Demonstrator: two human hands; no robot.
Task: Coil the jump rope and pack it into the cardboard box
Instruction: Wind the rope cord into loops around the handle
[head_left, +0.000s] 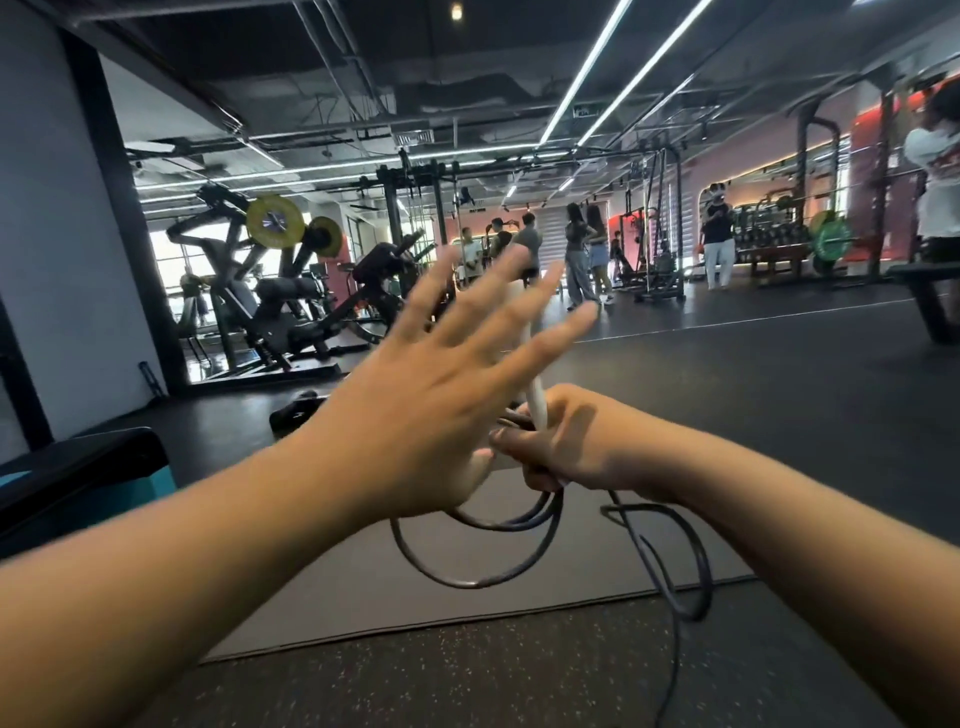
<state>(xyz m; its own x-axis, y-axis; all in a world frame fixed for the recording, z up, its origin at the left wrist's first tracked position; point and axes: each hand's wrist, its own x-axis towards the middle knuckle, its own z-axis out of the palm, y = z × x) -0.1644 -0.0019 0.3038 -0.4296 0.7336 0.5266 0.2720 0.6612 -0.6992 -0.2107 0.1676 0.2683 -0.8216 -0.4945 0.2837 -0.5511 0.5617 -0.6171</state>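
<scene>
My right hand (576, 441) grips the jump rope at its white handle (535, 400), which sticks upward, together with several black rope turns. Dark rope loops (524, 561) hang below both hands, and a loose tail (675, 608) trails down to the right toward the floor. My left hand (441, 384) is spread flat with fingers apart, just left of and partly in front of the right hand, its thumb side touching the bundle. It hides part of the handle and coil. No cardboard box is in view.
A brown mat (363, 587) lies on the speckled black floor below my hands. A black and teal bench (83, 478) stands at the left. Weight machines (280, 291) fill the back left. Several people (582, 249) stand far back, and one person (935, 171) at the right edge.
</scene>
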